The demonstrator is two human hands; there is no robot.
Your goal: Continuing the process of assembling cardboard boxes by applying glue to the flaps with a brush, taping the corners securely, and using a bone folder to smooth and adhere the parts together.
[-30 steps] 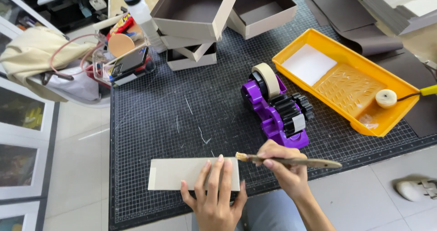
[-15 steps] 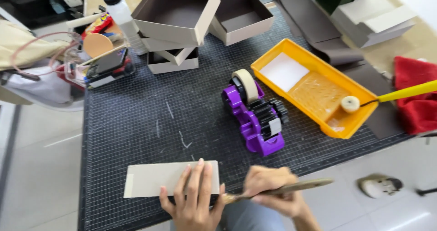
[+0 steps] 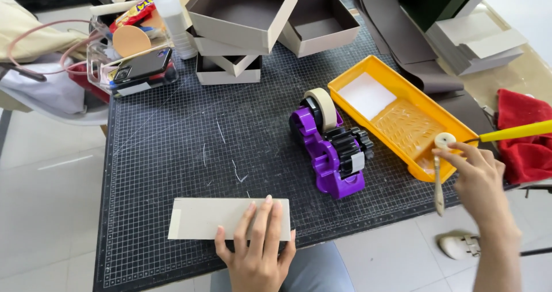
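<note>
A flat grey cardboard strip [image 3: 229, 218] is pressed down by the left hand [image 3: 257, 246], fingers [image 3: 261, 223] spread flat and released on its right end, on a black gridded cutting mat [image 3: 172, 131] covering the counter. A thin wooden-handled brush [image 3: 438, 180] is grasped in the fingers of the right hand [image 3: 477, 180], hanging downward just beside the near corner of a yellow plastic paint tray [image 3: 397, 116]. Between the hands a purple tape dispenser [image 3: 330, 148] is seen. Beyond the left hand's fingers, open grey cardboard boxes [image 3: 241, 25] are stacked. Pale tiled floor [image 3: 46, 211] is visible around the counter.
</note>
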